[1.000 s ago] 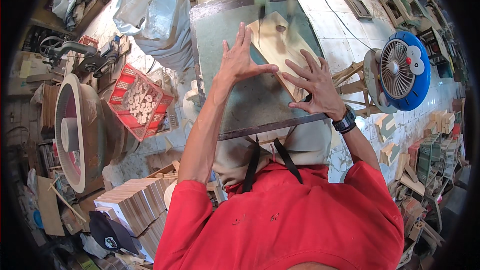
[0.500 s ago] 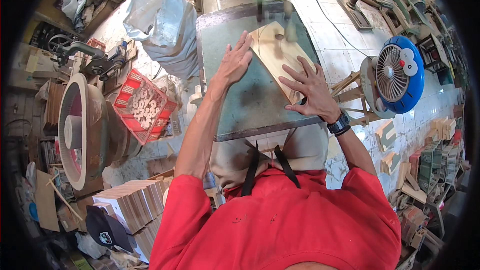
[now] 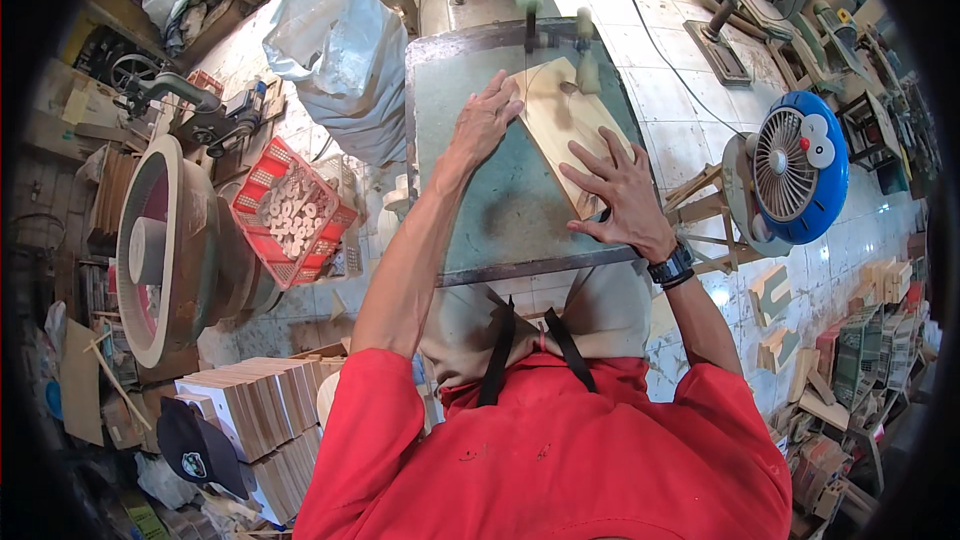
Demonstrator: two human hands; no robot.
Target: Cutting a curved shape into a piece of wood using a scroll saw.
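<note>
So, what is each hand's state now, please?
Left hand: open, at the edge of the pale, flat wooden board.
Right hand: open, spread over its near end.

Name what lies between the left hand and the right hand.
A pale wooden board lies between the left hand and the right hand, on the table; the head view shows it.
</note>
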